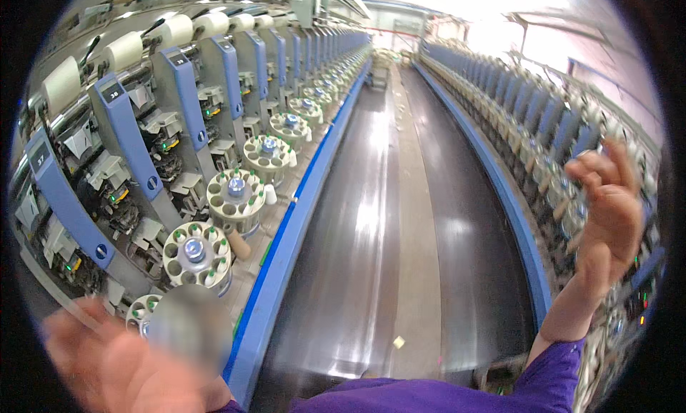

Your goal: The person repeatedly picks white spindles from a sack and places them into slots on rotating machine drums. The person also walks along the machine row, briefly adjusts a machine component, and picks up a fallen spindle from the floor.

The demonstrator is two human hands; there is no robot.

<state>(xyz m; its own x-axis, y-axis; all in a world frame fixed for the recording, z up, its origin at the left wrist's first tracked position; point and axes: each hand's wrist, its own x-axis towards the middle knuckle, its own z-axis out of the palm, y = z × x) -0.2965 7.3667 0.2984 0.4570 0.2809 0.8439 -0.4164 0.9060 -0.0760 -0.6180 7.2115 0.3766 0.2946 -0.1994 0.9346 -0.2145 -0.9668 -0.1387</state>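
At the lower left my left hand (136,366) is smeared by motion, so its fingers and anything in them cannot be made out. It is near a round bobbin magazine (139,313) of the winding machine, beside a blurred grey patch. My right hand (607,216) is raised at the right, fingers partly bent and apart, with nothing visible in it. Behind that hand stands the right-hand row of machine units (550,120). Further along the left row, more round magazines (236,198) hold white bobbins with green tips.
Blue winding units (128,138) with white yarn packages (61,84) line the left. A brown cone (237,243) stands by a magazine. Blue rails (286,270) edge a dark shiny floor (343,270) with a paler middle strip (418,270). A small pale scrap (399,342) lies there.
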